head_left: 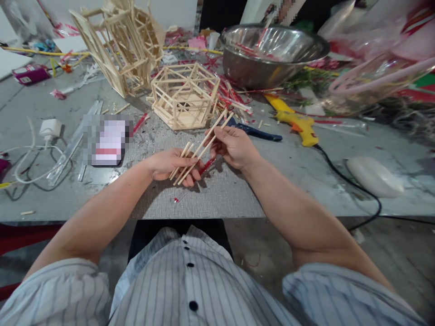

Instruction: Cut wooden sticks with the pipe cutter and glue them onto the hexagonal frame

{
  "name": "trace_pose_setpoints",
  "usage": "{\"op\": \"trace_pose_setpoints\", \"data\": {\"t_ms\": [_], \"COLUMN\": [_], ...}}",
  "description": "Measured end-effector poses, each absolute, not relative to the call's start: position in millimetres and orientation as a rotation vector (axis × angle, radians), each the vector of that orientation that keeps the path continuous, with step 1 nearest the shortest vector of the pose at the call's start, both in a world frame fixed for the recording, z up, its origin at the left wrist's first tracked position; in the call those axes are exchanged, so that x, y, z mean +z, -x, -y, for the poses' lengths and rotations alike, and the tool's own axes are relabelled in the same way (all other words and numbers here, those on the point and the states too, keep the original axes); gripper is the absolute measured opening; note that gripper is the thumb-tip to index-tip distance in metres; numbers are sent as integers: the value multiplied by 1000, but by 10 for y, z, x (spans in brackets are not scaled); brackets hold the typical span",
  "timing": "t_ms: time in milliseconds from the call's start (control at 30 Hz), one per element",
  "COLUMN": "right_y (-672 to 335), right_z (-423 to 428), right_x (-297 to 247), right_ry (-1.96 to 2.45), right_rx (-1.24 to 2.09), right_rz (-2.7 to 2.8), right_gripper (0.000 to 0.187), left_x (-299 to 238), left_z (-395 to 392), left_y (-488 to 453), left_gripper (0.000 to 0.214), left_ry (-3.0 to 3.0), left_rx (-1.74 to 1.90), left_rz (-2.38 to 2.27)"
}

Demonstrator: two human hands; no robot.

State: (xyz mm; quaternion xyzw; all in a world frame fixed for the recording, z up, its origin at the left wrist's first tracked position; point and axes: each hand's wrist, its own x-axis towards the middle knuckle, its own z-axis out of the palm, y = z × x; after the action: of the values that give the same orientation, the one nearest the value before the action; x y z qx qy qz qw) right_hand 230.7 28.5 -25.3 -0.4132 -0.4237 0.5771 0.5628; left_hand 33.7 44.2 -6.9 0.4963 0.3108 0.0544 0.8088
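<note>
My left hand [178,165] is closed on several thin wooden sticks [200,154], two long and two shorter, slanting up to the right. Near the upper ends of the long sticks, my right hand [233,145] pinches them between thumb and fingers. A red strip [206,166] lies below, between the hands. Just behind them stands a small hexagonal frame [185,97] built of wooden sticks on a flat wooden base. Close to my right hand lies a dark blue tool [260,132], partly hidden by the hand.
A taller stick structure [118,50] stands at the back left, beside a steel bowl [251,68]. On the right are a yellow glue gun [295,120] with a black cord and a white oval object [374,176]. A phone [108,142] and a charger [50,129] lie left.
</note>
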Motion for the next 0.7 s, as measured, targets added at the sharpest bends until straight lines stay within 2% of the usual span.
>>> {"op": "trace_pose_setpoints", "data": {"t_ms": [167,367,500,700], "right_y": [-2311,-2235,-2174,-2108], "right_z": [-290,-191,-115,-12], "right_x": [-223,-189,-163,-100], "right_ry": [961,917,926,996], "right_rx": [1226,1276,1244,939], "right_rz": [956,1163,1315,1350], "right_gripper": [37,39,28,5], "left_x": [-53,-67,-95,-153], "left_z": [-448,-397,-362,-385], "left_y": [-362,-425,-482,-521], "left_gripper": [15,12,7,14], "left_ry": [-1045,-1164,-1348,-1608], "left_rx": [275,381,486,577], "left_rz": [-740,-713,-705,-576]}}
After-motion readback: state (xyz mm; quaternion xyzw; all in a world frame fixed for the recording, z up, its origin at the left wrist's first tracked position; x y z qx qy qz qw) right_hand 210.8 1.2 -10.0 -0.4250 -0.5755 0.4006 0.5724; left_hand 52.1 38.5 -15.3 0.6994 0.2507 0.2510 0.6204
